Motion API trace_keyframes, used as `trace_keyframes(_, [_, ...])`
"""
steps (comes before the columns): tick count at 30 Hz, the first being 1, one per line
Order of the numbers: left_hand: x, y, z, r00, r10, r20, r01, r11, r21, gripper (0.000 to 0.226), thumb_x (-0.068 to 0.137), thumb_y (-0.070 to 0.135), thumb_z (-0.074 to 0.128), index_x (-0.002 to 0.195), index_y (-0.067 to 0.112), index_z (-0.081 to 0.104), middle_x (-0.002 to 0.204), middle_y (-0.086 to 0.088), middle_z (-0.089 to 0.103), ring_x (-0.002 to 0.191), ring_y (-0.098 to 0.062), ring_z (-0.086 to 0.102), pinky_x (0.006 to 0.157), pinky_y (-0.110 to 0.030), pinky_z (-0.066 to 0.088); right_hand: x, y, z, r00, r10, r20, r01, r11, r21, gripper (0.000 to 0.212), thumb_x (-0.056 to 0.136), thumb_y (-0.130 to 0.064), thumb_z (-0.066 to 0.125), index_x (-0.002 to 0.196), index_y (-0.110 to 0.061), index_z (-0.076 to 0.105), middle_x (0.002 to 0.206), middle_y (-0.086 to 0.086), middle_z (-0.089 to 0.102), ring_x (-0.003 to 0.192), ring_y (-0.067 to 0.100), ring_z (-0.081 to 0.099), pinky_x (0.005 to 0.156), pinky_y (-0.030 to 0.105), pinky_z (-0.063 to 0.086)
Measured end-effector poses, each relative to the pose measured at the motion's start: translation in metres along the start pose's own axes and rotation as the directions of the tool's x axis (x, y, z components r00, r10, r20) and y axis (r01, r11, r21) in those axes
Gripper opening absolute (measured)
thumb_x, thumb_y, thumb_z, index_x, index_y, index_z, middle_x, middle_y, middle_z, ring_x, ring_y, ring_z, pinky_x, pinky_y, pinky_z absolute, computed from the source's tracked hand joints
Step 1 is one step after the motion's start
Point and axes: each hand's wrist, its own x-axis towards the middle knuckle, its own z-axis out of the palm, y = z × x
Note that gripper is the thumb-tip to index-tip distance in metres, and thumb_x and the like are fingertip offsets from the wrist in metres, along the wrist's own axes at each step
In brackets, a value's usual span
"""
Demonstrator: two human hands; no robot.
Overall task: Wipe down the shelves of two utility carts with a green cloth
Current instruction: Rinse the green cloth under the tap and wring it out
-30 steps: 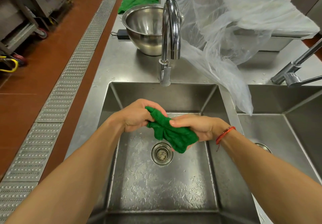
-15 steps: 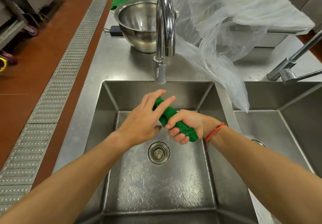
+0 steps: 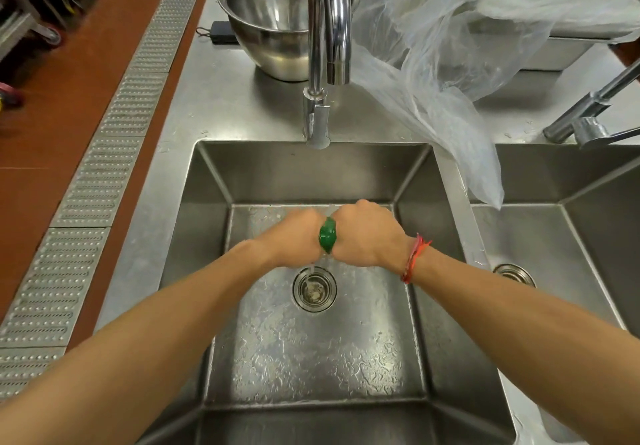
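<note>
— So, what is changing here?
— Both fists are now clenching the green cloth [image 3: 327, 238]; half a second ago the left hand [image 3: 298, 236] was lying open against it. The right hand [image 3: 367, 236] is gripping the other end, and a thin stream is falling toward the drain [image 3: 314, 288].
— Meaning?
— Wringing is nearing its end, I'd say; the carts are still waiting.
— The fingers?
— They are hiding under the knuckles, probably curling round the roll. The cloth is showing as a tight, glossy wad between the hands, over the wet steel sink [image 3: 207, 202], nearer than the chrome faucet [image 3: 329, 28].
</note>
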Motion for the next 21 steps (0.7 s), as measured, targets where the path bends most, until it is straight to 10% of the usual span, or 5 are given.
trace_keyframes(3, [-0.009, -0.004, -0.003, 0.894, -0.053, 0.446, 0.309, 0.793, -0.525, 0.025, 0.082, 0.001, 0.066, 0.064, 0.012, 0.054, 0.051, 0.001, 0.044, 0.041, -0.013, 0.034, 0.037, -0.02, 0.022, -0.001, 0.007, 0.014, 0.942, -0.264, -0.209, 0.232, 0.958, -0.166, 0.013, 0.073, -0.032, 0.066, 0.077, -0.02, 0.064, 0.074, 0.005, 0.068, 0.067, 0.032, 0.066, 0.054, 0.029, 0.032])
trace_keyframes(7, [-0.009, -0.011, -0.001, 0.822, -0.008, 0.57, 0.399, 0.722, -0.566, 0.027, 0.084, -0.004, 0.066, 0.066, 0.012, 0.051, 0.052, 0.001, 0.043, 0.038, -0.008, 0.031, 0.032, -0.016, 0.019, 0.002, 0.011, 0.025, 0.868, -0.4, -0.294, 0.341, 0.911, -0.233, 0.028, 0.052, -0.025, 0.081, 0.062, -0.016, 0.056, 0.053, 0.001, 0.055, 0.04, 0.026, 0.054, 0.043, 0.023, 0.02])
trace_keyframes(12, [-0.006, -0.013, 0.005, 0.922, -0.161, 0.351, 0.352, 0.723, -0.594, 0.025, 0.074, -0.015, 0.064, 0.085, 0.005, 0.055, 0.068, -0.01, 0.053, 0.05, -0.016, 0.05, 0.038, -0.022, 0.034, -0.005, 0.007, 0.026, 0.908, -0.373, -0.194, 0.337, 0.921, -0.194, 0.039, 0.078, -0.033, 0.066, 0.113, -0.02, 0.056, 0.089, 0.005, 0.065, 0.069, 0.034, 0.065, 0.049, 0.03, 0.029])
trace_keyframes(15, [-0.007, -0.015, 0.015, 0.975, -0.21, 0.071, 0.208, 0.756, -0.621, 0.044, 0.073, -0.006, 0.068, 0.111, 0.008, 0.05, 0.097, -0.011, 0.057, 0.076, -0.022, 0.062, 0.052, -0.035, 0.055, 0.0, 0.008, 0.014, 0.991, -0.081, 0.109, 0.067, 0.99, 0.127, 0.018, 0.086, -0.036, 0.058, 0.102, -0.028, 0.059, 0.094, 0.007, 0.068, 0.087, 0.032, 0.066, 0.067, 0.033, 0.044])
trace_keyframes(21, [-0.03, -0.034, 0.022, 0.789, 0.396, -0.471, -0.36, 0.918, 0.167, 0.076, 0.076, 0.015, 0.064, 0.147, 0.011, 0.037, 0.154, -0.007, 0.029, 0.139, -0.023, 0.037, 0.109, -0.039, 0.041, 0.0, 0.035, 0.006, 0.759, -0.132, 0.638, -0.589, 0.277, 0.759, 0.018, 0.09, -0.032, 0.052, 0.088, -0.014, 0.055, 0.059, 0.004, 0.044, 0.038, 0.017, 0.039, 0.039, 0.017, 0.029])
